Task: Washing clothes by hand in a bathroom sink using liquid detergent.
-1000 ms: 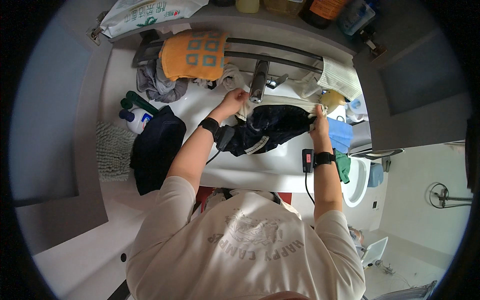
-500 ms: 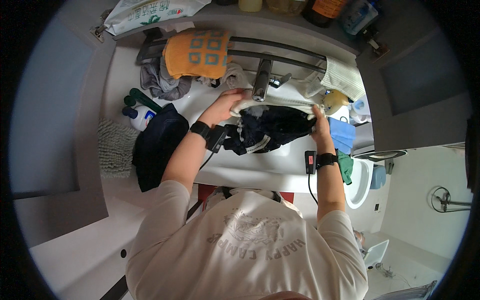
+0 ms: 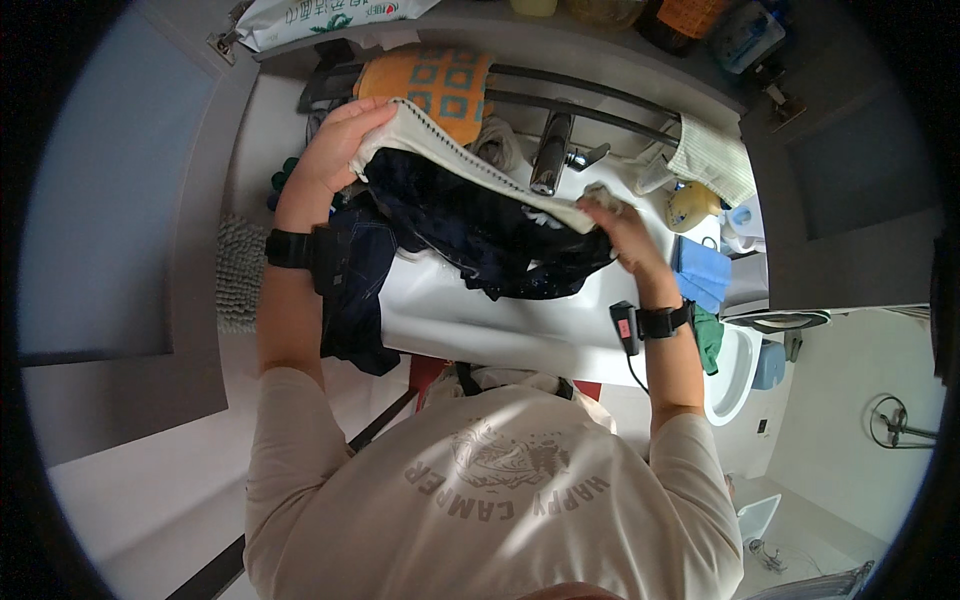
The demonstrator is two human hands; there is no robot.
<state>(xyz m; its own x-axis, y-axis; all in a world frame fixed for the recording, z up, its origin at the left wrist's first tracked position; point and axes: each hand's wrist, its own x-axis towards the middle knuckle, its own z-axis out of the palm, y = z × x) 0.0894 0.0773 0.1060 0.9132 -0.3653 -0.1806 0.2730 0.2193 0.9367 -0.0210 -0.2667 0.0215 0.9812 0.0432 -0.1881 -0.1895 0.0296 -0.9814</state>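
Currently pinching pale band (image 3: 462, 161) near faucet (image 3: 552, 155) with left hand (image 3: 336, 150), right hand (image 3: 628, 238); might lose grip through weight of dark cloth (image 3: 465, 222).

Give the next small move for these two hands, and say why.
Probably ease the left hand down, levelling the cream knitted band of the dark navy garment: in this view the band slants from that hand down to the right hand, with the garment mostly over the glossy white basin.

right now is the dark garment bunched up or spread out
Partly spread: its pale band is drawn out between the left hand and right hand, while the dark fabric below is rumpled.
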